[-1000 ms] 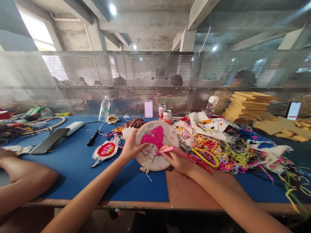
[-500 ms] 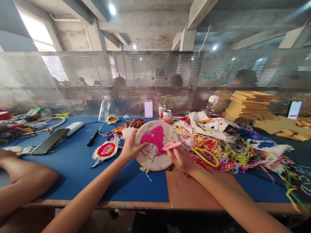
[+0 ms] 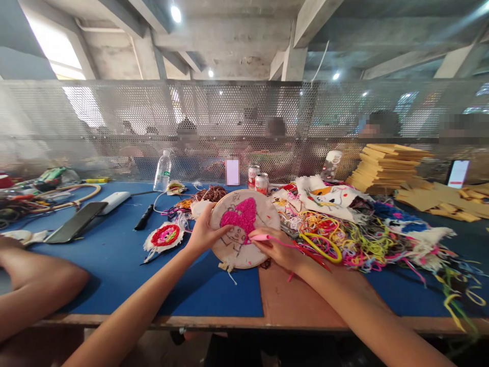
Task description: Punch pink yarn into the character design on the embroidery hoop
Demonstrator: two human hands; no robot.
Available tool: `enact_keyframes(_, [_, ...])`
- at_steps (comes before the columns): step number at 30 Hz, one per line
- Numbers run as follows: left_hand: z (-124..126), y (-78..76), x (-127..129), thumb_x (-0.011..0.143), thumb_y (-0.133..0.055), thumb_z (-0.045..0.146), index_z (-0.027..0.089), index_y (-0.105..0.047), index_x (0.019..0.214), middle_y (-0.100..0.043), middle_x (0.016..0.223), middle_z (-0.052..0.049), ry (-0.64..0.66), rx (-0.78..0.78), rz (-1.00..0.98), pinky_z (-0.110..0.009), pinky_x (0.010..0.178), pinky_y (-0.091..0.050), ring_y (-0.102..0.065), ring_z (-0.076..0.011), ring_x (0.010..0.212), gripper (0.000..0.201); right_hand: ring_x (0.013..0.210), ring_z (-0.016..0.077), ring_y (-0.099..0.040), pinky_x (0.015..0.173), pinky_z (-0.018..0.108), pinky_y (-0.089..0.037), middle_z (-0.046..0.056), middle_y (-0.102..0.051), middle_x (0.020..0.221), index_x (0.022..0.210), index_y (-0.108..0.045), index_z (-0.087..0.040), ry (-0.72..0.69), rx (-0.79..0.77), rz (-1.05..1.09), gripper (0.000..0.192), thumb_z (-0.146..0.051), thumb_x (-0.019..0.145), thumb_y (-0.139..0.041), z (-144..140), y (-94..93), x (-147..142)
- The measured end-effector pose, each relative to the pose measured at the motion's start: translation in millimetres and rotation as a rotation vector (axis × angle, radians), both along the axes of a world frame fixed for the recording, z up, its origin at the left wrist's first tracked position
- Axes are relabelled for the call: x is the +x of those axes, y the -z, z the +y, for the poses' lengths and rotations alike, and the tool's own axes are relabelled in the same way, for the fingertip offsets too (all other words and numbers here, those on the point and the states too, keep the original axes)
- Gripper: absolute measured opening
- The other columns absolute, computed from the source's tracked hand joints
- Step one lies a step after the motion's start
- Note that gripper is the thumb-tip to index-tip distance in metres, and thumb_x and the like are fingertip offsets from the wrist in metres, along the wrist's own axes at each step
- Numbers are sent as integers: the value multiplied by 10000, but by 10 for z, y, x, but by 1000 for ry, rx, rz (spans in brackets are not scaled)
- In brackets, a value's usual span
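A round embroidery hoop [image 3: 244, 257] is held tilted above the table, its white cloth bearing a drawn figure and a patch of magenta loops [image 3: 245, 213]. My left hand [image 3: 204, 229] grips the hoop's left rim, thumb on the front and the other fingers hidden behind. In my right hand [image 3: 275, 248] is a pink punch needle [image 3: 261, 237], its tip end against the cloth at the magenta patch's lower edge. Pink yarn trails from the tool's back end over my right wrist. Red scissors [image 3: 311, 254] lie beside that wrist, partly covered.
Tangled yarn [image 3: 344, 237] and cloth pieces heap at the right, before stacked tan boards [image 3: 385, 165]. Two cans [image 3: 262, 183] and a bottle [image 3: 163, 172] stand at the back. A round yarn patch [image 3: 165, 236], black marker [image 3: 144, 217] and phone [image 3: 76, 223] lie left, near another person's arm [image 3: 42, 280].
My right hand has shifted slightly left and down, and the punch needle has swung from pointing up-right to lying nearly level. The left hand's grip on the hoop is unchanged.
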State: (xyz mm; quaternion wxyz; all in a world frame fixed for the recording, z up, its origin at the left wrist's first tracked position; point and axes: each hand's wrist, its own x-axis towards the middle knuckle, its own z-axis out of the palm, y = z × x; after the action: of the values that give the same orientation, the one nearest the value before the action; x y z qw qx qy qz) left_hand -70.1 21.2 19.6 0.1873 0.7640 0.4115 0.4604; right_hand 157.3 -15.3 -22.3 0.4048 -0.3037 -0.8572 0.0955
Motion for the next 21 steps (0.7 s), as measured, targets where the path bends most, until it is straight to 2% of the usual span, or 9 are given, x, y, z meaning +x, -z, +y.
enact_keyframes(8, [33,29,-16,682,-672,356,198,-437,1137,-597,1013,-40,-8,16,12,-350,844,-457,-561,-210,975,536,930,167,-594,814,305,-485,52,-630,982,952,-616,-213,39,-12,-68,171,-234,901,-454,-2,-22,-59])
enact_keyframes(14, [52,42,-22,695,-663,354,194,-444,1112,-603,982,-32,12,6,8,-329,813,-466,-570,-199,938,497,869,163,-595,776,310,-489,60,-610,939,955,-526,-203,82,-30,139,143,-253,925,-396,-19,16,-47])
enact_keyframes(21, [52,34,-21,685,-670,353,197,-445,1102,-606,958,-24,-22,-7,32,-342,817,-458,-567,-212,946,498,827,157,-585,741,298,-489,63,-579,935,933,-489,-205,87,-54,150,177,-275,947,-326,-52,-21,-21])
